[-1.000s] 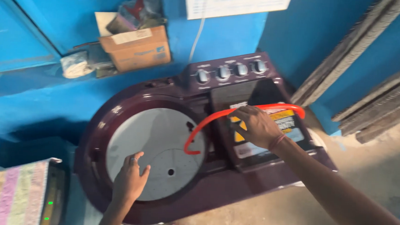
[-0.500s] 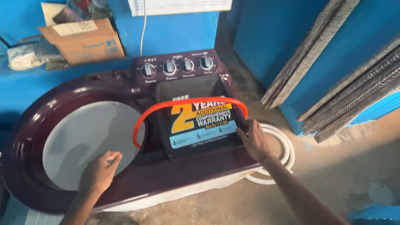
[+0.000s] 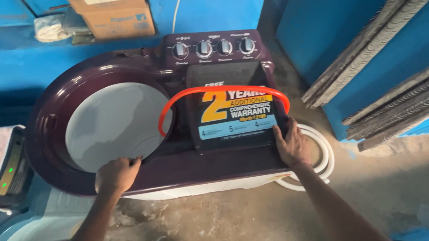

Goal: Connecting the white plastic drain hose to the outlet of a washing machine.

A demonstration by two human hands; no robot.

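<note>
Washing machine (image 3: 143, 173), maroon twin-tub, sits on the concrete floor (image 3: 248, 220) against the blue wall. I keep my left hand (image 3: 117, 174) flat, grip released, on its front rim; right hand (image 3: 291, 145) presses the small lid's (image 3: 234, 112) edge, clasping nothing, below the orange hose (image 3: 216, 92).

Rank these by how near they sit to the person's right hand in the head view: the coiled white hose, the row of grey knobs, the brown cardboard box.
Measured from the right hand at the washing machine's right edge:
1. Coiled white hose, on the floor just right of the hand.
2. Row of grey knobs, on the dark purple control panel behind the hand.
3. Brown cardboard box, far back left on the blue ledge.
</note>
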